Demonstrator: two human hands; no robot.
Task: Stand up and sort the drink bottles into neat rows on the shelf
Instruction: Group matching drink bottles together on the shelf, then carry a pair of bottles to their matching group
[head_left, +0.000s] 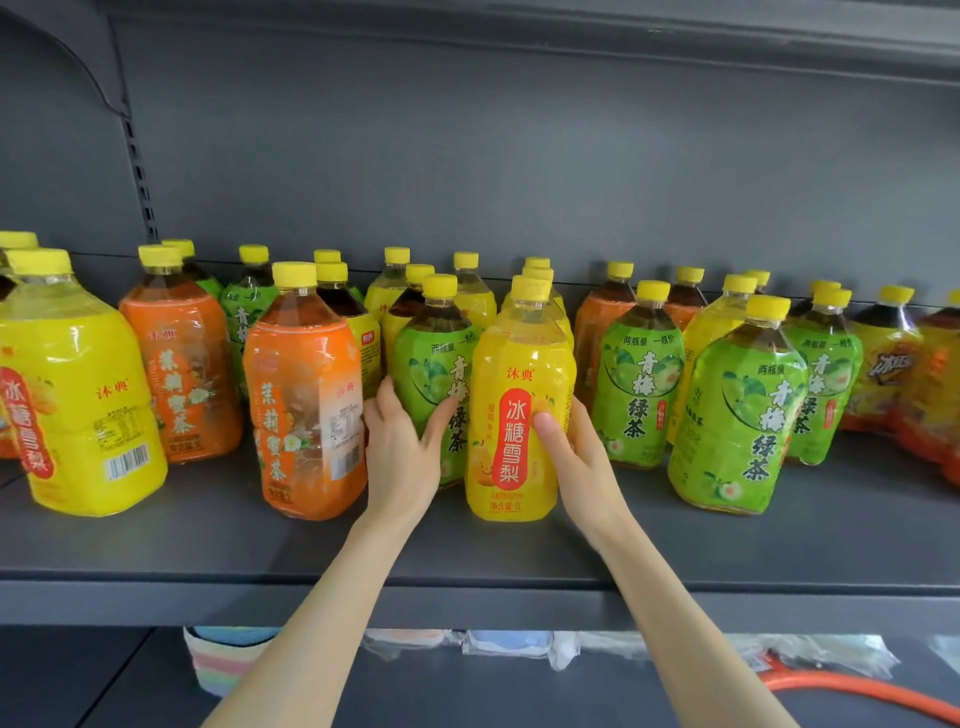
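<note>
A dark grey shelf (208, 525) carries a loose crowd of upright drink bottles with yellow caps, their labels yellow, orange and green, mixed together rather than grouped. Near the front edge, about the middle of the shelf, stands a yellow bottle (519, 415) with a red label panel. The right hand (576, 457) is wrapped around its right side, thumb pressed across the front of the label and fingers hidden behind, so it grips this bottle. Just to the left and slightly farther back stands a green bottle (431, 374); the left hand (402, 457) lies against its lower front with fingers spread and loosely curved, touching the label, but whether it truly clasps the bottle cannot be told. The two bottles stand side by side, touching or nearly so, between the two hands. Left of the left hand is an orange bottle (306, 410), close to the wrist, and farther left a large yellow bottle (78, 400). To the right, another green bottle (737, 415) stands near the front, apart from the right hand. Below the shelf, folded cloths and an orange hose (857, 693) lie on a lower level.
</note>
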